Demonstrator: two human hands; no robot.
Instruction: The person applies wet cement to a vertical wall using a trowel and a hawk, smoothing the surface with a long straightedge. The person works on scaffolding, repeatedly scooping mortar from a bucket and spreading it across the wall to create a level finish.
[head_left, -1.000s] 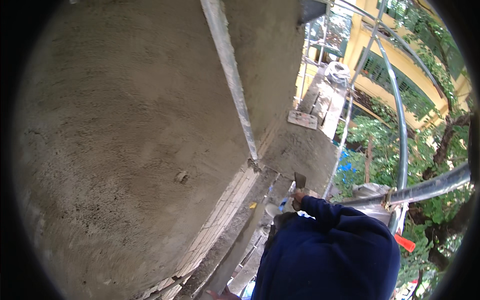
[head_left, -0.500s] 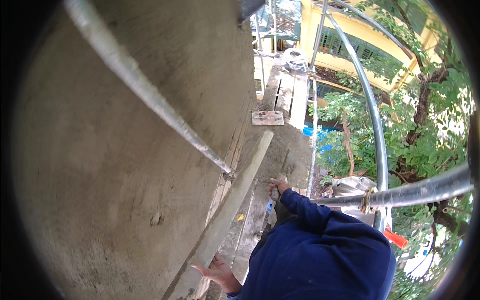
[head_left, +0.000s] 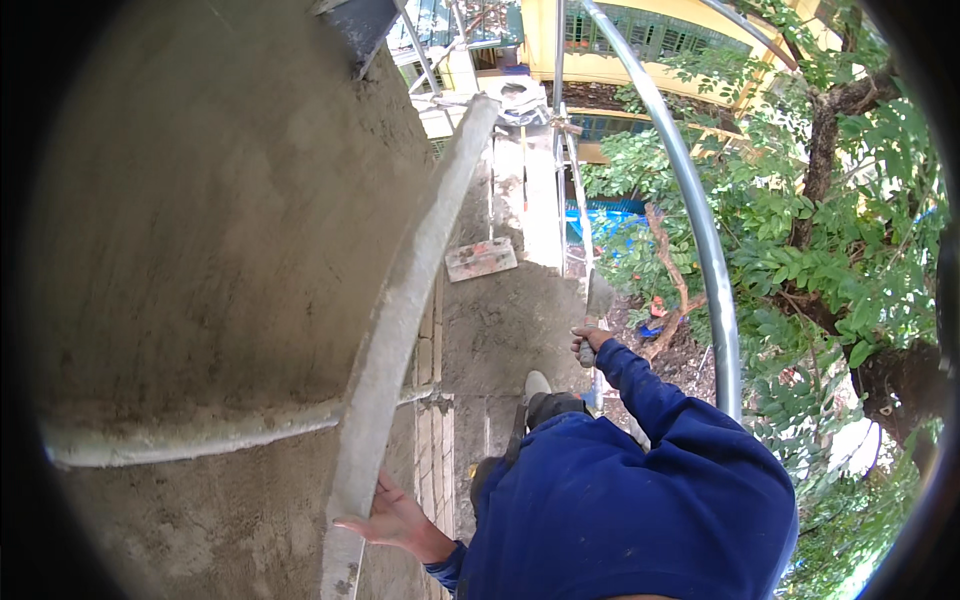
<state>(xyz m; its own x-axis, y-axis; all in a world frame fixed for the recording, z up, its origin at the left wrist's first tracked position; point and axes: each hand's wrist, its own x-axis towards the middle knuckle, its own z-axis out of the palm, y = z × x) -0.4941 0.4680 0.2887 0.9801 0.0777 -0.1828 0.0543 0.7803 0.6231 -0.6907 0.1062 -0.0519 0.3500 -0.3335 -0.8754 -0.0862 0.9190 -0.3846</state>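
Observation:
My left hand [head_left: 395,518] is closed round the lower part of a long grey straightedge [head_left: 400,300], its thumb across the face and its fingers partly hidden behind. The straightedge rises along the plastered wall [head_left: 230,220], its far end reaching above the platform; whether it touches the wall I cannot tell. Out to the right, my right hand [head_left: 592,342] grips the handle of a trowel [head_left: 598,298], whose narrow dark blade points away from me. A rectangular float [head_left: 481,260], smeared with mortar, lies on the scaffold platform [head_left: 515,330] between the straightedge and my right hand.
A pale pole [head_left: 200,440] crosses low over the wall behind the straightedge. Metal scaffold tubes [head_left: 690,180] curve along the right, beside a leafy tree [head_left: 820,190]. At the platform's far end sits a white bag [head_left: 522,103]. My shoe [head_left: 538,384] stands on the platform.
The straightedge has swung more upright, its far end moving up and left in view. My right hand has moved right with the trowel, whose blade now shows. The view has turned.

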